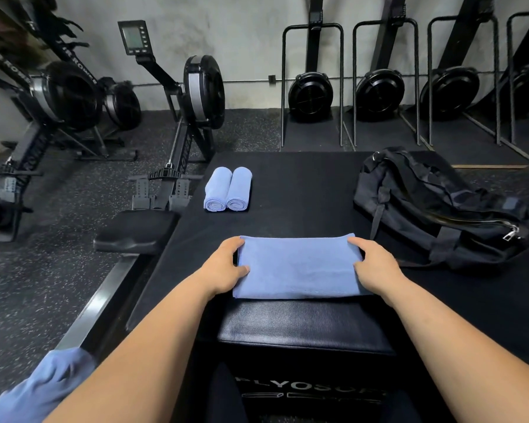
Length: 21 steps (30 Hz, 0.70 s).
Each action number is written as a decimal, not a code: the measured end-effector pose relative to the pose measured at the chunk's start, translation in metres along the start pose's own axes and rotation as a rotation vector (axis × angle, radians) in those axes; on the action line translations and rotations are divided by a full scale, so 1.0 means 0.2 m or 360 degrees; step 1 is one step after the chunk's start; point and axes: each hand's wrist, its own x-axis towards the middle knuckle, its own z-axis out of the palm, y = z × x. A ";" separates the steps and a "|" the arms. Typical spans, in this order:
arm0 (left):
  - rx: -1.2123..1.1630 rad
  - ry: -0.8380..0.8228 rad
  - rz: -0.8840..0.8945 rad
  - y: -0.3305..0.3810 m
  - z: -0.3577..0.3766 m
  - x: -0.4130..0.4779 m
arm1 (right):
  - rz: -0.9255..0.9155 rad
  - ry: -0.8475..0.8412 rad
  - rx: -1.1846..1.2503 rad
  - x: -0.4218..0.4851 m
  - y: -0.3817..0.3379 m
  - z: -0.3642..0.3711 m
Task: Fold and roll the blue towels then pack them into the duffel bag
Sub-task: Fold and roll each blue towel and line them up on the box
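wall [226, 25]: bare grey concrete, dim even light | floor [28, 285]: black speckled rubber | left: rowers [202, 90] set out on floor, monitor [133, 36] raised on arm | right: more rowers stored upright by wall in black racks [313, 25] | near: black table [303, 193], plyo box [306, 331] before it

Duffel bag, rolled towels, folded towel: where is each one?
duffel bag [434, 209], head view, on its side panel
rolled towels [240, 186], head view, on the right-hand roll
folded towel [298, 267], head view, middle of its top layer
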 end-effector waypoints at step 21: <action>-0.0247 0.0585 0.0145 -0.04 0.16 -0.47 | -0.0244 0.0444 0.0176 -0.45 0.18 0.01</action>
